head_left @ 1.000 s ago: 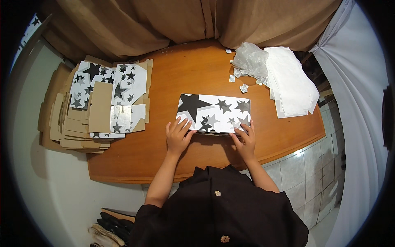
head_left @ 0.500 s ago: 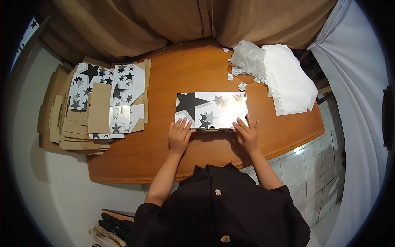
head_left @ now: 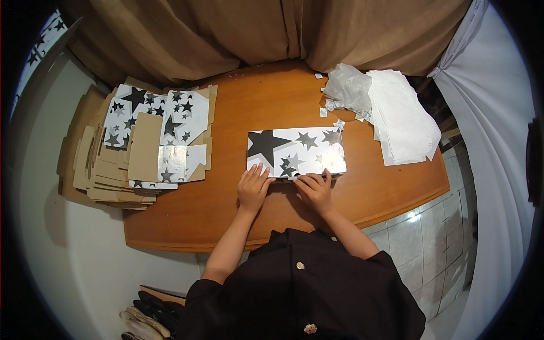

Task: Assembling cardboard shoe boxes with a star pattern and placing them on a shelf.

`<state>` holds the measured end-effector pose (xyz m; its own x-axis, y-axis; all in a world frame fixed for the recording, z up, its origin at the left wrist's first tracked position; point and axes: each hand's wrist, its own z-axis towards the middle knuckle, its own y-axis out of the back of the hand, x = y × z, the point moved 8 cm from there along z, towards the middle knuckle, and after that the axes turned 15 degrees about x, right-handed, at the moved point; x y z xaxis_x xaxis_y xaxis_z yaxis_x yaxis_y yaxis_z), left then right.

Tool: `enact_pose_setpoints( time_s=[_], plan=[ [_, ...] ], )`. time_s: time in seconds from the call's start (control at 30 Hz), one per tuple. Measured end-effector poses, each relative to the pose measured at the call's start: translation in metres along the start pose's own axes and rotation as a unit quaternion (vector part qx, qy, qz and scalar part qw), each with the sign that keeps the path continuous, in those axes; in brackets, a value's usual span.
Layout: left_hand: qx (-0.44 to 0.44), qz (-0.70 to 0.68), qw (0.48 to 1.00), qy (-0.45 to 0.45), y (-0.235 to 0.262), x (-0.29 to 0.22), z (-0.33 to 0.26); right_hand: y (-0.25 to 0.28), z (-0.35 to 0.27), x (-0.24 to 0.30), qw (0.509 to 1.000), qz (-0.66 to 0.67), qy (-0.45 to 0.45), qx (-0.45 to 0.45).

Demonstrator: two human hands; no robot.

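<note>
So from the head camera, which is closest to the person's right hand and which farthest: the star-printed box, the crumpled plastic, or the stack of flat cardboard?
From the right hand:
1. Star-printed box, touching its fingertips.
2. Crumpled plastic, far side of table, to the right.
3. Stack of flat cardboard, far off on the left.

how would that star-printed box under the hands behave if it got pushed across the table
The star-printed box lies flat and low on the wooden table, so it would probably slide rather than tip. It looks like thin card, likely light for its size. Its glossy surface may be a bit slippery under the left hand and right hand.
</note>
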<state>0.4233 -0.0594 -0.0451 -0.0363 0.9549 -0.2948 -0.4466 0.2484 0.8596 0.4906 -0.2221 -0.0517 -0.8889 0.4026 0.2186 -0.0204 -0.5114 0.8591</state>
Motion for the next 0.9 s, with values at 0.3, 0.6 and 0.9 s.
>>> enact_pose_setpoints(
  time_s=[0.3, 0.6, 0.9],
  plan=[
    [-0.003, -0.007, 1.0, 0.014, -0.004, 0.005, -0.002, -0.007, -0.005, 0.002, 0.998, -0.047, 0.016, -0.023],
    [0.003, -0.002, 1.0, 0.018, -0.003, 0.003, 0.0, 0.002, 0.007, 0.001, 0.996, -0.059, 0.034, -0.053],
    [0.0, -0.016, 1.0, 0.026, -0.006, 0.008, 0.001, -0.002, 0.03, -0.026, 1.0, 0.021, 0.0, -0.004]
  ],
)
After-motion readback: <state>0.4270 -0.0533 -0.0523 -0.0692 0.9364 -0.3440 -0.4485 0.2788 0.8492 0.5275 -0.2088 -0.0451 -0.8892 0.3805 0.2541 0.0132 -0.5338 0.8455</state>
